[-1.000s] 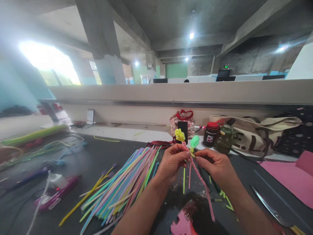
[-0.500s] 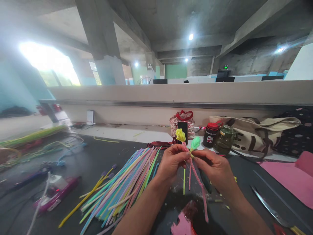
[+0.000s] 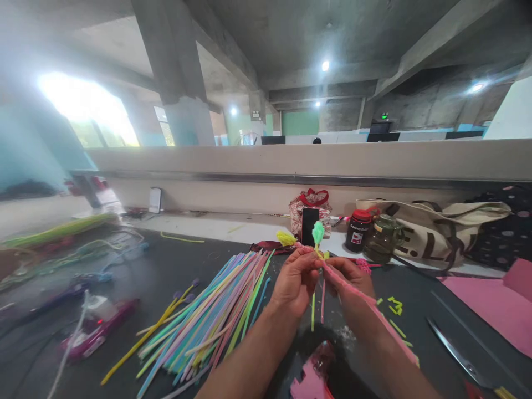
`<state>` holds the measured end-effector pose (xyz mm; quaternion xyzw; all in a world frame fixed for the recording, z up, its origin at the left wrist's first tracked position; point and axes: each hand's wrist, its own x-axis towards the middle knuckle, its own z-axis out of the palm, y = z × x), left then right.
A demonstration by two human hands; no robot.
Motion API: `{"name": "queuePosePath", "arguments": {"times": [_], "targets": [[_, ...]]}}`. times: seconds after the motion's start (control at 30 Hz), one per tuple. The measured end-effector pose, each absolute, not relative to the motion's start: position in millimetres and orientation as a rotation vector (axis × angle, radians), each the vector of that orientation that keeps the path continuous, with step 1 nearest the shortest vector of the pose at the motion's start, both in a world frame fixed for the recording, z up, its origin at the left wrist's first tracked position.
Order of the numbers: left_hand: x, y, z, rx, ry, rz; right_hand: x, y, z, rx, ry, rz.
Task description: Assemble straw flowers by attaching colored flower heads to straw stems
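Both our left hand [image 3: 293,277] and right hand [image 3: 351,280] have fingers squeezed together on a fuzzy pink stem [image 3: 371,300], near the yellow puff [image 3: 285,238] and green puff [image 3: 318,232], over our dark tabletop [image 3: 418,296], before a black phone [image 3: 310,217].

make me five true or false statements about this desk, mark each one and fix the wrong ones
1. The left hand and right hand meet at the pink stem. True.
2. The mint-green bud points down at the desk. False: the mint-green bud points up, above the fingers.
3. A bundle of pastel sticks lies to the left of the hands. True.
4. The red-lidded bottle stands right of the green bottle. False: the red-lidded bottle is left of the green bottle.
5. A metal blade lies right of the right arm. True.
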<state>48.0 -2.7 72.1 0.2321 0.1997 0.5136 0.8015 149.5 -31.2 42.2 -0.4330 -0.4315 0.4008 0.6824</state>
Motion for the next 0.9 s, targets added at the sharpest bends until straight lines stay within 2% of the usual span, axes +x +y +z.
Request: {"name": "queuePosePath", "arguments": {"times": [0.2, 0.43, 0.67, 0.9], "targets": [[55, -3, 66, 0.595, 0.483, 1.306, 138, -31, 39, -0.928, -0.946, 0.757], [60, -6, 59, 0.722, 0.501, 1.361, 140, -23, 40, -0.837, -0.694, 0.976], [57, -13, 66, 0.751, 0.418, 1.191, 156, -30, 48, -0.805, -0.807, 0.950], [50, -11, 70, 0.801, 0.558, 0.984, 177, -33, 56, -0.921, -1.022, 0.799]]}}
